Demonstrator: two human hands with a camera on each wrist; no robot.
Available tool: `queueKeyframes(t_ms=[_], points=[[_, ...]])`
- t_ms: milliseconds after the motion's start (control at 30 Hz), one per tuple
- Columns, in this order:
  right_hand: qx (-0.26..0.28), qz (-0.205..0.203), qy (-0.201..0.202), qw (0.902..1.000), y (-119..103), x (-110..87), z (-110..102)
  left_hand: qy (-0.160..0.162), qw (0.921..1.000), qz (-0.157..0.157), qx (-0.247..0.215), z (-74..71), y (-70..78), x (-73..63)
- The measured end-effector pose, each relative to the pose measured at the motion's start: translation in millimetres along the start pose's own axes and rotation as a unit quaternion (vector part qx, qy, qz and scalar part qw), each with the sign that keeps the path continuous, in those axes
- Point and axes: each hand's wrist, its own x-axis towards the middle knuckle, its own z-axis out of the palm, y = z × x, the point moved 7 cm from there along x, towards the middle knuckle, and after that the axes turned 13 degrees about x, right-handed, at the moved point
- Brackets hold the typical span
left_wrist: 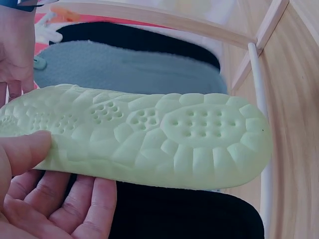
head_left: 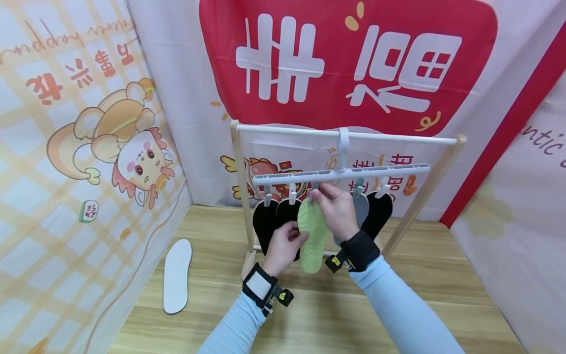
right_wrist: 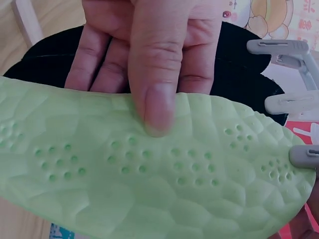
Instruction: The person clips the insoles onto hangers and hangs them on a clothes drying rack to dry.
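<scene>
A light green, dimpled insole (head_left: 312,246) hangs upright below the white hanger (head_left: 292,178). My left hand (head_left: 283,246) pinches its left edge, thumb on the dimpled face and fingers behind, as the left wrist view shows. At the top, a grey clip (right_wrist: 305,157) overlaps the insole's tip. My right hand (head_left: 339,211) pinches at this clip with thumb and forefinger; in the right wrist view only some of its fingers show, at the lower right edge. Black insoles (head_left: 264,223) hang to the left from clips; a grey-blue insole (head_left: 361,209) and a black one hang to the right.
The hanger hooks over the white top bar (head_left: 398,138) of a wooden-legged rack (head_left: 409,206). A white insole (head_left: 177,278) lies on the wood-patterned surface (head_left: 212,300) at the left. Printed cloth walls (head_left: 177,64) stand at the back and both sides.
</scene>
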Motion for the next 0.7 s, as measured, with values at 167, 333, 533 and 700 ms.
queueKeyframes(t_ms=[167, 333, 533, 700], points=[[-0.015, -0.012, -0.011, 0.9997, -3, 1.3, 4, 0.002, 0.9999, -0.004, 0.014, -5.2, 0.6, 1.4], [-0.015, -0.001, -0.024, 0.9996, 0, 3.2, 8, 0.009, 0.9994, -0.021, 0.025, -9.6, -4.7, 1.3], [-0.017, -0.012, -0.033, 0.9992, 1, 3.3, 8, 0.019, 0.9994, -0.016, 0.025, -9.8, -10.0, 1.8], [-0.022, -0.019, -0.026, 0.9992, 3, 2.0, 4, 0.007, 0.9999, -0.003, 0.014, -6.7, -10.2, 1.5]])
